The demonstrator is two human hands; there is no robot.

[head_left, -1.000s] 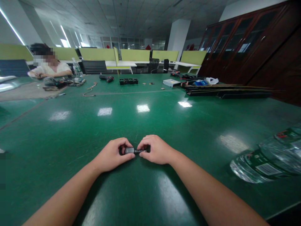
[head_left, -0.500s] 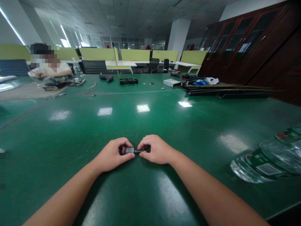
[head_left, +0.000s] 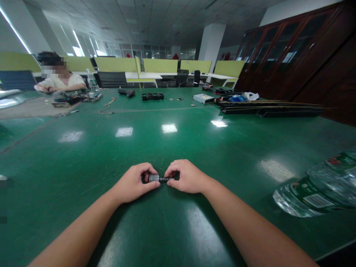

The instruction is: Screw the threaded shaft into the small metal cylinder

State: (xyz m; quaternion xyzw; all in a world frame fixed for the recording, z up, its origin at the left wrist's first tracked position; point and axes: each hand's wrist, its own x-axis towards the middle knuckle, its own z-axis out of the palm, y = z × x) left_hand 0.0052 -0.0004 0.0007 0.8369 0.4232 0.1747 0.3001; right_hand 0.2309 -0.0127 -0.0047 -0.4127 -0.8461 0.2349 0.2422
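One bare left hand [head_left: 135,183] is gripping a small silver metal cylinder [head_left: 154,178] toward the near edge of a glossy green counter [head_left: 155,230]; the bare right hand [head_left: 187,177] is pinching the slim dark grooved rod [head_left: 163,179] projecting from the cylinder.

Yellow-green partitions [head_left: 160,65] stand beyond the green table [head_left: 144,146].
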